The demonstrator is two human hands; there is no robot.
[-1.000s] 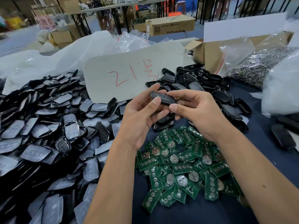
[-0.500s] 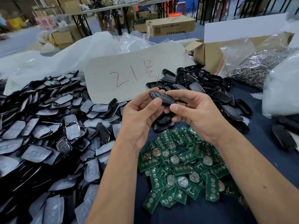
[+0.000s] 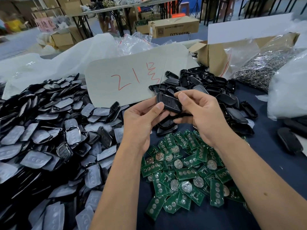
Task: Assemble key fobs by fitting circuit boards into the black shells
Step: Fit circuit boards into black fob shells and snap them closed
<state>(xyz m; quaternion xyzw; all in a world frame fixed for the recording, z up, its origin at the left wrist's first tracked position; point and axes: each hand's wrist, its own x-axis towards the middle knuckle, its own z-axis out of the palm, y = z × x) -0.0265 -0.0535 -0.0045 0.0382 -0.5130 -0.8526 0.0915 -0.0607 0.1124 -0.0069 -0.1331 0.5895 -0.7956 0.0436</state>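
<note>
Head view: you hold one black shell point(image 3: 168, 103) above the far edge of the heap of green boards point(image 3: 186, 170). Your left hand point(image 3: 141, 123) grips its near end with thumb on top; your right hand point(image 3: 199, 113) pinches the other end. Whether a board sits inside cannot be told. Most work appears left: the boards lie loose, empty shells point(image 3: 207, 90) are piled beyond them, and backed covers point(image 3: 49, 130) are heaped left of them.
</note>
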